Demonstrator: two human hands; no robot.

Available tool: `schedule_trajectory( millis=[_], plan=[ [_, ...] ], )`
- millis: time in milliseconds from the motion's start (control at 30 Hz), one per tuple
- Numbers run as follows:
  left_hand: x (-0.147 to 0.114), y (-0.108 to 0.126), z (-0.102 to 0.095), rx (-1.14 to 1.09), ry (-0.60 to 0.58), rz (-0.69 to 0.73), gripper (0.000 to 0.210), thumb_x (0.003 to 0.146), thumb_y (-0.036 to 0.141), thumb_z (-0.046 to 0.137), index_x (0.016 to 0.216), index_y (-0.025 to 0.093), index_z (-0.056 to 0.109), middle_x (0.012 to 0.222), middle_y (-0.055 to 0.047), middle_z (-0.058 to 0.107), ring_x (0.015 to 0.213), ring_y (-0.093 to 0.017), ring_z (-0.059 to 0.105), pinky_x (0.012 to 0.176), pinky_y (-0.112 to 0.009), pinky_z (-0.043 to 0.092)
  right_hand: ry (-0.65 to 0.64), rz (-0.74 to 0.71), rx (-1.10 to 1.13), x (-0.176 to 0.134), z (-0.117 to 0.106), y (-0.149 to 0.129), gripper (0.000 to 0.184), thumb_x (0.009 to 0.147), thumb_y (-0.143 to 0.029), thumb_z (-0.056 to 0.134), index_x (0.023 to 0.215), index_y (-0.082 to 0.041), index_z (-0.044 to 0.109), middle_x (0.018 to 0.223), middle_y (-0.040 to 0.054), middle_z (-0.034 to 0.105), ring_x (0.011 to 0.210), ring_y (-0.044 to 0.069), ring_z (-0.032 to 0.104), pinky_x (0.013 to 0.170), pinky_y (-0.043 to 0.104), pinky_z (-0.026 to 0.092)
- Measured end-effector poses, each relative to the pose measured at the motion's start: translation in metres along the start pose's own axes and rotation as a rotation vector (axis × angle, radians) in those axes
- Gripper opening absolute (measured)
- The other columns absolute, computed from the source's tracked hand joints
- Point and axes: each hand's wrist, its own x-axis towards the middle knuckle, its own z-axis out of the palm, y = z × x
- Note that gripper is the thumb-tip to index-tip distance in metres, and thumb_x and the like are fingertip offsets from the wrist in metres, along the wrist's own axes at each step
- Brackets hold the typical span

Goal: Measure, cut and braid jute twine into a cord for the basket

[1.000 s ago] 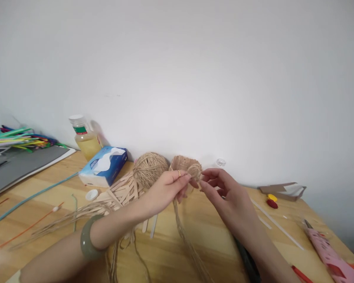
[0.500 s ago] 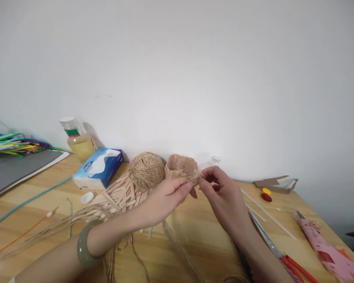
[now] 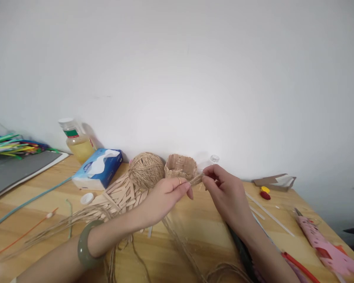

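Head view, worktop (image 3: 206,236): pale streaky wood, back edge along the wall (image 3: 177,78)
Wall: light grey, plain, a shadow beside the jar (image 3: 80,146)
Left hand (image 3: 165,195): fingers closed in a pinch on the twine strands (image 3: 196,180)
Right hand (image 3: 228,196): fingers pinching the same strands, just beside
Twine strands: between both hands, near the brown container (image 3: 181,164) and twine ball (image 3: 146,169)

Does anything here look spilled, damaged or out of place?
I see no spill or damage. One mildly odd thing: a white cap lies loose on the table, on no container, near the wooden sticks strewn in a crisscrossed heap.
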Motion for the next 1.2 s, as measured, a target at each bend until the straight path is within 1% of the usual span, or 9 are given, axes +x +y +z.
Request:
schedule_trajectory(
  millis=[200,300,433,567,667,767,900,1033,1200],
  plan=[
    [0.000,0.001,-0.004,-0.178,-0.092,-0.001,0.028,0.083,0.037,0.041,0.076,0.015,0.056,0.052,0.006,0.026,0.049,-0.008,0.025,0.048,-0.021,0.020,-0.283,0.222,0.711,0.002,-0.007,-0.002,0.011,0.076,-0.026,0.050,0.071,-0.016,0.050,0.058,-0.0029,0.043,0.054,0.008,0.040,0.049,0.018,0.034],
    [0.002,-0.001,-0.005,-0.306,-0.141,-0.012,0.029,0.083,0.037,0.043,0.069,0.014,0.053,0.048,0.007,0.023,0.046,-0.007,0.021,0.046,-0.022,0.015,-0.372,0.230,0.821,0.003,-0.009,0.000,0.011,0.076,-0.026,0.054,0.081,-0.016,0.056,0.075,0.0009,0.052,0.060,0.007,0.043,0.051,0.017,0.036],
    [0.002,-0.003,-0.005,-0.451,-0.175,-0.038,0.030,0.083,0.036,0.045,0.066,0.013,0.052,0.043,0.008,0.022,0.042,-0.006,0.015,0.045,-0.023,0.011,-0.333,0.018,0.640,0.004,-0.014,0.001,0.029,0.080,-0.029,0.054,0.108,-0.026,0.056,0.103,0.0032,0.054,0.069,0.009,0.047,0.057,0.020,0.041],
    [0.002,-0.005,-0.008,-0.566,-0.215,-0.078,0.028,0.083,0.034,0.046,0.064,0.013,0.051,0.040,0.009,0.020,0.040,-0.005,0.012,0.044,-0.023,0.010,-0.369,-0.270,0.281,0.003,-0.020,-0.002,0.029,0.084,-0.026,0.051,0.112,-0.028,0.057,0.104,0.0029,0.057,0.085,0.013,0.052,0.073,0.025,0.043],
    [0.002,-0.005,-0.009,-0.598,-0.250,-0.117,0.027,0.081,0.032,0.048,0.062,0.013,0.050,0.041,0.006,0.030,0.039,-0.005,0.020,0.043,-0.023,0.011,-0.403,-0.372,0.191,0.002,-0.022,-0.004,0.026,0.085,-0.020,0.048,0.107,-0.026,0.061,0.093,0.0017,0.062,0.085,0.012,0.055,0.076,0.024,0.044],
    [0.002,-0.003,-0.010,-0.542,-0.266,-0.113,0.026,0.080,0.031,0.048,0.065,0.012,0.053,0.045,0.005,0.034,0.042,-0.006,0.024,0.043,-0.023,0.011,-0.384,-0.373,0.161,0.001,-0.022,-0.003,0.024,0.085,-0.019,0.049,0.102,-0.024,0.064,0.088,0.0011,0.065,0.079,0.012,0.058,0.071,0.022,0.045],
    [0.001,0.000,-0.009,-0.444,-0.220,-0.025,0.024,0.083,0.030,0.045,0.070,0.013,0.054,0.046,0.007,0.027,0.044,-0.006,0.020,0.045,-0.023,0.015,-0.335,-0.312,0.128,0.001,-0.019,-0.001,0.023,0.083,-0.020,0.051,0.102,-0.022,0.063,0.083,0.0007,0.067,0.072,0.011,0.060,0.068,0.022,0.047],
    [0.000,0.000,-0.008,-0.418,-0.249,-0.015,0.028,0.084,0.037,0.044,0.079,0.013,0.057,0.050,0.007,0.023,0.045,-0.006,0.018,0.044,-0.023,0.012,-0.378,-0.290,0.176,0.001,-0.019,-0.002,0.019,0.083,-0.021,0.052,0.094,-0.019,0.067,0.075,0.0014,0.066,0.068,0.011,0.059,0.062,0.021,0.048],
    [0.002,-0.004,-0.010,-0.418,-0.286,0.021,0.026,0.083,0.033,0.045,0.071,0.013,0.055,0.047,0.007,0.028,0.044,-0.006,0.023,0.044,-0.021,0.017,-0.408,-0.195,0.310,0.002,-0.019,-0.002,0.018,0.079,-0.024,0.057,0.089,-0.016,0.069,0.068,0.0018,0.066,0.060,0.010,0.056,0.055,0.020,0.046]
  ],
)
